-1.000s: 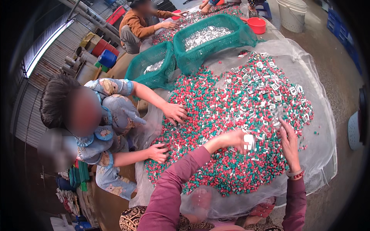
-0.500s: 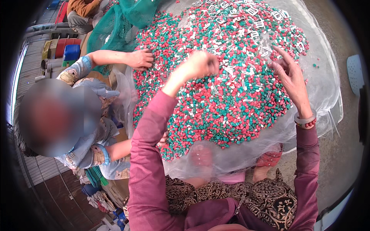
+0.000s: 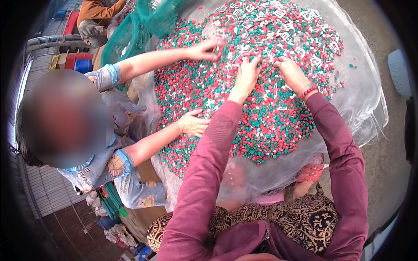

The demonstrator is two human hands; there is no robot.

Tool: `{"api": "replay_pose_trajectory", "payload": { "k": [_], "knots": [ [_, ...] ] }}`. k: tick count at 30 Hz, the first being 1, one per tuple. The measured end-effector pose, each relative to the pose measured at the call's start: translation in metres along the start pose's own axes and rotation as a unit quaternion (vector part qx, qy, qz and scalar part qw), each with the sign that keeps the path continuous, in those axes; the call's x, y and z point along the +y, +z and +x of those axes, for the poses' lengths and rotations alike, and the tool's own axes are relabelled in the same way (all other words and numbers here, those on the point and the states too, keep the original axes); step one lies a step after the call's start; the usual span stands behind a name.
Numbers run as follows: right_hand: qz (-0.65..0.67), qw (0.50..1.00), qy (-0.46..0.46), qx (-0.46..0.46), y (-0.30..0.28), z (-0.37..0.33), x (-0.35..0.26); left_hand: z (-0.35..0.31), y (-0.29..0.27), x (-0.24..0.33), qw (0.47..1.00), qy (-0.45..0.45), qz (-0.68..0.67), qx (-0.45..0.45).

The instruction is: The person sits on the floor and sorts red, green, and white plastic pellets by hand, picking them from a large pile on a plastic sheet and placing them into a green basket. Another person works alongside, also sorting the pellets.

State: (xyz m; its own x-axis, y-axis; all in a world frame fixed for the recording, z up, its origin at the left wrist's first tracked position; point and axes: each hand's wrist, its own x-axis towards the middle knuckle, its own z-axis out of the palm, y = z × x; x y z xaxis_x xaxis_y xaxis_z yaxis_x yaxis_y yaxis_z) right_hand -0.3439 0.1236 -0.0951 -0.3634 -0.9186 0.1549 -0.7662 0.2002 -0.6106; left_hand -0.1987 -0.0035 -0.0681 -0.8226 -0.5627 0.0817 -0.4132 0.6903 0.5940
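At frame centre, the left hand [image 3: 246,77] and right hand [image 3: 291,74] lie palm-down, fingers spread, gripping nothing, on the pellets [image 3: 261,117] heaped over a clear sheet [image 3: 370,108]. The pellets look light, hard and loose, best scooped or pinched singly.

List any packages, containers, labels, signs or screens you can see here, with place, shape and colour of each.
No labels, signs or screens show.
Clear plastic sheet: spread under the red and green pieces, translucent.
Green mesh bag: upper left, crumpled.
Red and blue crates: far left, boxy.
Pale container: right edge, rounded.
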Motion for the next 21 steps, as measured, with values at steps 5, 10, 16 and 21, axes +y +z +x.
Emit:
{"api": "replay_pose_trajectory", "payload": {
  "k": [5,10,16,21],
  "knots": [
    [0.235,0.934,0.196,-0.183,-0.049,0.002,-0.018,0.052,-0.023,-0.002,0.985,0.080,0.119,-0.091],
    [0.463,0.851,0.217,-0.118,-0.074,-0.046,-0.042,0.028,-0.092,0.043,0.943,-0.045,0.046,-0.326],
    [0.457,0.862,0.171,-0.133,-0.088,-0.050,-0.048,-0.009,-0.109,0.020,0.975,0.107,0.063,-0.185],
    [0.305,0.948,0.055,-0.068,-0.078,-0.061,-0.042,-0.011,-0.115,0.037,0.985,0.047,0.073,-0.151]
  ]
}}
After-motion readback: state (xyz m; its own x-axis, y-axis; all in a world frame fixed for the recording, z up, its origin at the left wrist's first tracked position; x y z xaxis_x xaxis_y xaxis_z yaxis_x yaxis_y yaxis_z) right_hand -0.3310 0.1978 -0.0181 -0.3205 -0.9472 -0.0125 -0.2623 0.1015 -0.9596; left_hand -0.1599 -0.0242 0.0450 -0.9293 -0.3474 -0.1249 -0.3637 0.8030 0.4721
